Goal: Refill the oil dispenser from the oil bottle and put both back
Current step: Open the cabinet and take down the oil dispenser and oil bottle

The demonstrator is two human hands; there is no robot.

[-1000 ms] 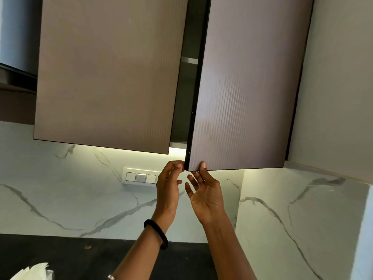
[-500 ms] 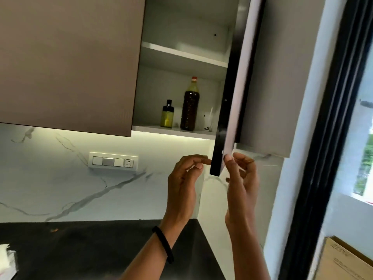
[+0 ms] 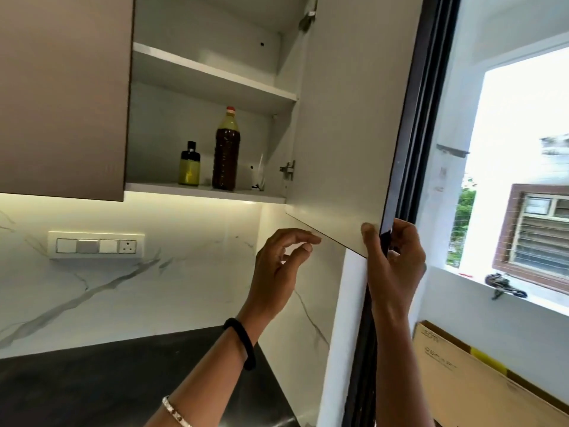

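nothing here is coming through clearly enough to read. the cardboard box at the lower right is carrying two lines of dark print near its upper corner, a short one above a longer one, but both are showing too blurred and slanted to spell out. the oil bottle and the oil dispenser are standing on the cupboard shelf and are showing no label that can be read. the yellowish patch on the dispenser is appearing too small to tell whether it is bearing words. the switch panel on the wall is showing no legible marks either.
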